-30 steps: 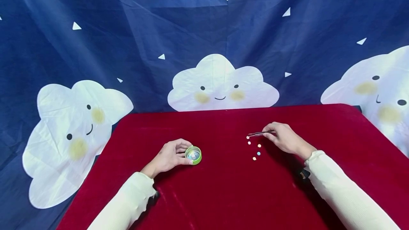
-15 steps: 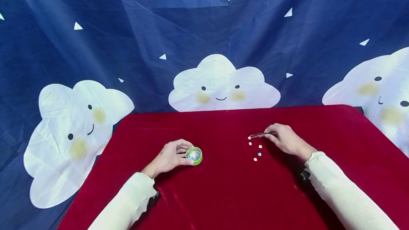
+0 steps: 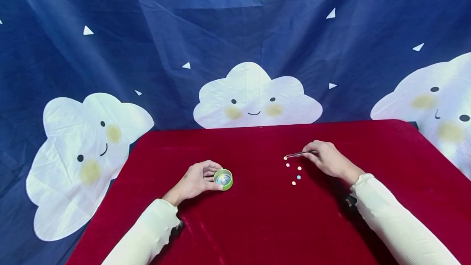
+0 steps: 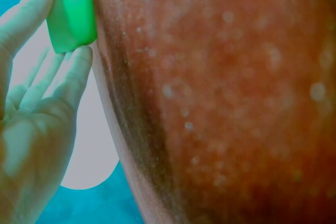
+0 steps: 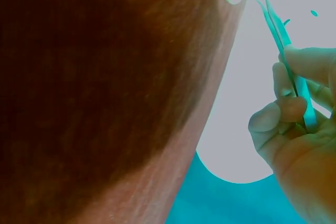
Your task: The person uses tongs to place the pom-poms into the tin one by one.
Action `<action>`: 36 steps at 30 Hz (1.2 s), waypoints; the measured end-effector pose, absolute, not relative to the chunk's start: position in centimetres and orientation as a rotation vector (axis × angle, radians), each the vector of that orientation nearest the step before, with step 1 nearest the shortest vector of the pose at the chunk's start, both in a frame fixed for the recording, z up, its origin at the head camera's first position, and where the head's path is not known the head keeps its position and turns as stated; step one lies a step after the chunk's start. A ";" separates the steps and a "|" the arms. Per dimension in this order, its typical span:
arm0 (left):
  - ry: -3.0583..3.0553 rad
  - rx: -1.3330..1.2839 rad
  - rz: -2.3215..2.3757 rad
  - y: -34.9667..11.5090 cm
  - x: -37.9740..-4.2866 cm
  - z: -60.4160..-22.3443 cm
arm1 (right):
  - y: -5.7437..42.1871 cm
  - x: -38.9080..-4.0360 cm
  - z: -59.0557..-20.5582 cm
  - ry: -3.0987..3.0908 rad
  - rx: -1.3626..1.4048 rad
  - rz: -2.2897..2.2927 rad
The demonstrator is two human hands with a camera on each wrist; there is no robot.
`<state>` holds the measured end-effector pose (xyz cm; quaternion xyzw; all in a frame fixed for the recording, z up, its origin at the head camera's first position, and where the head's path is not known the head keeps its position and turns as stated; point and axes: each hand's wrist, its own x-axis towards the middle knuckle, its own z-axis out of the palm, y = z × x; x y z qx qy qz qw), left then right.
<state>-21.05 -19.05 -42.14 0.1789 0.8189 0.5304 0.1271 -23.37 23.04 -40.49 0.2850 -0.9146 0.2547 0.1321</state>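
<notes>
My left hand (image 3: 195, 181) holds a small round green container (image 3: 229, 185) on the red cloth, thumb on the near side and fingers behind. Some pale and light-blue bits lie inside it; in the left wrist view only its green outer wall (image 4: 76, 11) shows. My right hand (image 3: 327, 160) pinches thin metal tweezers (image 3: 297, 154) between thumb and fingers. Their tips are at the farthest small pale-yellow ball (image 3: 285, 158); whether they grip it I cannot tell. Fine curved tips show on the tweezers (image 5: 278, 27) in the right wrist view, slightly apart.
Nearer me lie a pinkish-white ball (image 3: 288, 165), two cream balls, one (image 3: 299, 168) farther off than the other (image 3: 293, 183), and a blue ball (image 3: 299, 177). Red cloth (image 3: 254, 216) covers the table. Behind its far edge hangs a blue curtain (image 3: 228, 23) with clouds.
The right hand and tweezers have shifted only slightly, with the tips staying at the farthest ball. The tweezer arms look closer together than a second ago. My left hand keeps its hold on the container.
</notes>
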 end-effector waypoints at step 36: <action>2.407 0.502 1.532 -19.0 -21.0 -42.1 | 16.3 -22.4 -39.3 -2.644 0.965 0.878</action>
